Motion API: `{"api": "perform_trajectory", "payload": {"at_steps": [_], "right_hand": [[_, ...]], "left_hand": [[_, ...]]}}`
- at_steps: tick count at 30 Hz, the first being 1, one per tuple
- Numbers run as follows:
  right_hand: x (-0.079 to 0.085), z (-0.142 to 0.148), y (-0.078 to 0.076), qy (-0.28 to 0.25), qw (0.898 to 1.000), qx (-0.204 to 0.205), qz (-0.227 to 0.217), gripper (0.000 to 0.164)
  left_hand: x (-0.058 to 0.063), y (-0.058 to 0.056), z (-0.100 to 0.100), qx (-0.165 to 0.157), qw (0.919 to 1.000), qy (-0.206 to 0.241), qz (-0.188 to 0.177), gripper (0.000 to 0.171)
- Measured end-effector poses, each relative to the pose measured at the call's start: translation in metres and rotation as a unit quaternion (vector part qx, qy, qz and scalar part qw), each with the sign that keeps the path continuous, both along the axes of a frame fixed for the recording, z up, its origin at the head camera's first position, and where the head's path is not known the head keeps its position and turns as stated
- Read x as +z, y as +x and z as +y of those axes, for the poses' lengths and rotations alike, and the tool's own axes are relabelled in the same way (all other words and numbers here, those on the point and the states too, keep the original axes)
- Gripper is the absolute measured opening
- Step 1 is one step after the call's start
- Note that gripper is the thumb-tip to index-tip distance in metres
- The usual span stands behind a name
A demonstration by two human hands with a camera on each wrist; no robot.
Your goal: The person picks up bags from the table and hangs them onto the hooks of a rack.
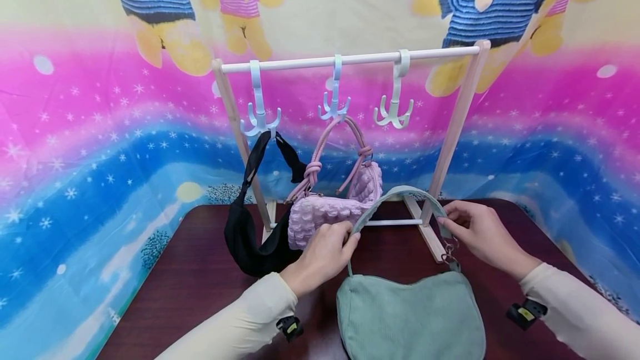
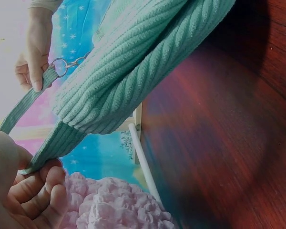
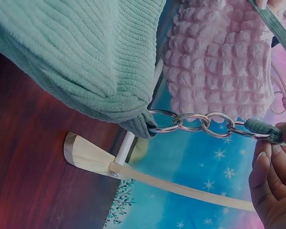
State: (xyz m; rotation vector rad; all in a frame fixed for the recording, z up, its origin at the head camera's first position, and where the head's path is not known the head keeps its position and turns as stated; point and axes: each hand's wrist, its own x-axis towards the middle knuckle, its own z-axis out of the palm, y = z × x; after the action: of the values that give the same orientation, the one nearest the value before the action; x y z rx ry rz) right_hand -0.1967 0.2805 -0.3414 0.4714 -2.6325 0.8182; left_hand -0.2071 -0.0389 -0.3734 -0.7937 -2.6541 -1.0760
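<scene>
A green corduroy shoulder bag hangs by its strap in front of the rack. My left hand pinches the strap on its left side between thumb and fingers. On the other side my right hand pinches the strap end, just above the metal ring chain that joins it to the bag. Between the hands the strap arches upward. Behind my left hand a pink puffy bag hangs by knotted cords from the middle hook. A black bag hangs from the left hook.
The wooden rack stands on a dark red table, its white rod carrying the hooks. The right hook has nothing on it. A printed cloth with bears covers the wall behind.
</scene>
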Motion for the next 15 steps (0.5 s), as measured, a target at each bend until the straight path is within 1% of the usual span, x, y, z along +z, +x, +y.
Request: {"api": "perform_trajectory", "payload": {"at_steps": [7,15], "right_hand": [[0.0025,-0.0006,0.0002,-0.002,1.000,0.005,0.005,0.003],[0.0059,-0.0010,0.0018,0.000,1.000,0.002,0.007,0.005]], "left_hand": [[-0.0005,-0.0015,-0.0005,0.002,1.0000,0.000,-0.001,0.020],[0.0043,-0.0023,0.0004,0.006,0.9999,-0.006,0.009,0.023]]}}
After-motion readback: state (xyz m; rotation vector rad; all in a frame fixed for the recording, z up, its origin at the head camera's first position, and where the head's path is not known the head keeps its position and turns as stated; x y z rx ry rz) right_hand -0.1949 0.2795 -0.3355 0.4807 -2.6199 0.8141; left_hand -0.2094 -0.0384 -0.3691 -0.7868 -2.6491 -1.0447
